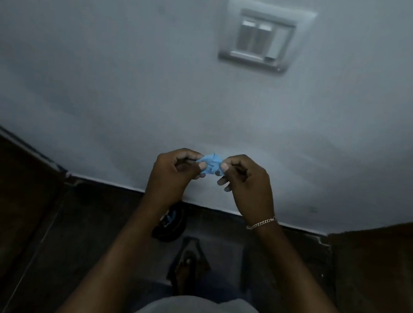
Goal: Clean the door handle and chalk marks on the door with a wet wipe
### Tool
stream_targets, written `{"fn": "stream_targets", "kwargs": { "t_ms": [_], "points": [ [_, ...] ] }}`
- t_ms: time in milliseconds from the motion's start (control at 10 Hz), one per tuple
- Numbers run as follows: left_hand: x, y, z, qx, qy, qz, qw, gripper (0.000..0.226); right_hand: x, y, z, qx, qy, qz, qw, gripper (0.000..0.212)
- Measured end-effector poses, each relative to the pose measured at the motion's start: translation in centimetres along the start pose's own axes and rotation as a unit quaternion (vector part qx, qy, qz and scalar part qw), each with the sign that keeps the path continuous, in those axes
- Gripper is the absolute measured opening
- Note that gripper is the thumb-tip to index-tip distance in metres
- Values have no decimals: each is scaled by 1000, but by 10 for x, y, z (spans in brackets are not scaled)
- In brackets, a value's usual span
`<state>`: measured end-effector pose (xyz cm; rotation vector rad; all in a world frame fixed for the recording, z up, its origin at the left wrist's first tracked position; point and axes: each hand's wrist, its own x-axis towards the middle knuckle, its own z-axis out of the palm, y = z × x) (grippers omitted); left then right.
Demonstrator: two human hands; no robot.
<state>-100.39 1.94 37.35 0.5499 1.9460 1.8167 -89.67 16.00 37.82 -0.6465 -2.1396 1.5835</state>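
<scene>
A small crumpled blue wipe [210, 164] is stretched between both hands in front of a pale wall. My left hand [171, 175] pinches its left end between thumb and fingers. My right hand [245, 181] pinches its right end, with a chain bracelet [261, 223] on that wrist. Brown wooden door panels stand at the left [2, 207] and at the right [390, 275]. No door handle or chalk marks show in this dim view.
A switch plate [261, 35] is mounted on the wall [107, 62] above the hands. On the dark floor below lie a round dark object with blue in it [170, 227] and a sandalled foot [188, 268].
</scene>
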Motion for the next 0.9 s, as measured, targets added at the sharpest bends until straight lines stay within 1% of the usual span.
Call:
{"fn": "stream_targets", "kwargs": {
  "t_ms": [100, 200, 300, 400, 500, 600, 700, 800, 900],
  "points": [
    [2, -24, -34, 8, 50, -27, 998, 6, 12, 8, 38, -3, -34, 4, 999, 4],
    [11, -65, -62, 42, 85, -61, 994, 7, 25, 34, 76, -6, -57, 35, 998, 7],
    [18, -125, -85, 68, 107, -107, 986, 9, 34, 78, 121, -40, -93, 61, 993, 17],
    [24, -210, -107, 85, 119, -148, 978, 26, 42, 142, 170, -73, -121, 105, 984, 18],
    [33, -304, -124, 101, 127, -203, 966, 29, 50, 218, 220, -98, -156, 168, 968, 18],
    [47, -394, -135, 95, 135, -255, 953, 18, 63, 296, 268, -130, -181, 191, 956, 17],
    [59, -469, -144, 115, 149, -282, 941, 13, 77, 366, 306, -139, -206, 240, 939, 15],
    [55, -532, -154, 129, 162, -343, 916, 39, 82, 432, 329, -192, -228, 234, 925, 15],
    [41, -568, -166, 131, 184, -370, 901, 46, 85, 468, 340, -218, -228, 220, 923, 15]
  ]
}}
